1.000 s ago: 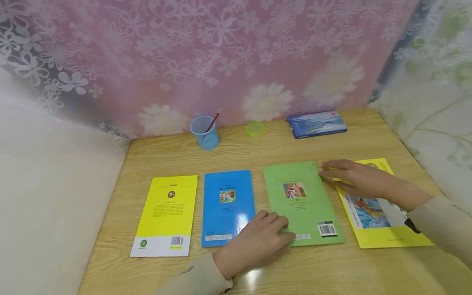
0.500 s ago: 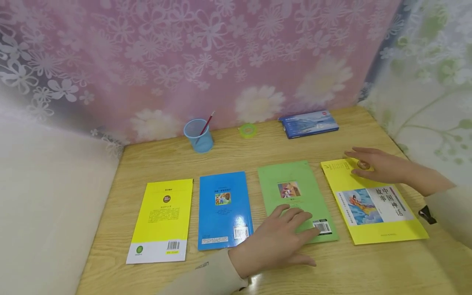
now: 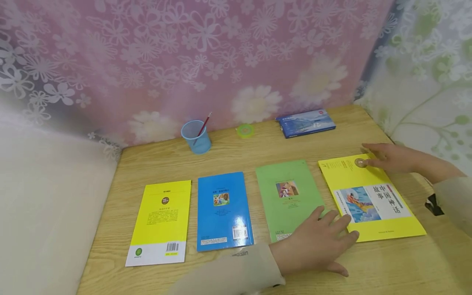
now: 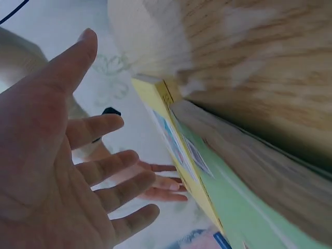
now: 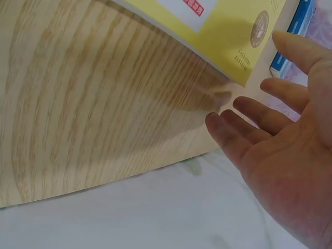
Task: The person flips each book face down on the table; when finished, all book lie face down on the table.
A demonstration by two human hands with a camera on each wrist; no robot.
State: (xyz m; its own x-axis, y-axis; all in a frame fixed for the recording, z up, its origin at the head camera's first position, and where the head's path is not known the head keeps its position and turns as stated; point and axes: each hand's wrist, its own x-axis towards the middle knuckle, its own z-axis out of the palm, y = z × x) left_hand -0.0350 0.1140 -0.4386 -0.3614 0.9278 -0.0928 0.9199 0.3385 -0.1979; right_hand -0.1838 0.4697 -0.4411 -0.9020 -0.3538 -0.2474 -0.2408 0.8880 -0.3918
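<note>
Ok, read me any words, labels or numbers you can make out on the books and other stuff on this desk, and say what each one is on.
"中国神话故事": title on the large yellow book at the right end.
Small yellow book, blue book, green book: back-cover text and barcode numbers too small to read.
Blue box at the back: print too blurred to read.
Sleeve print by the left hand: unreadable.

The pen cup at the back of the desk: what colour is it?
Light blue; the pen cup shows best in the head view.
</note>
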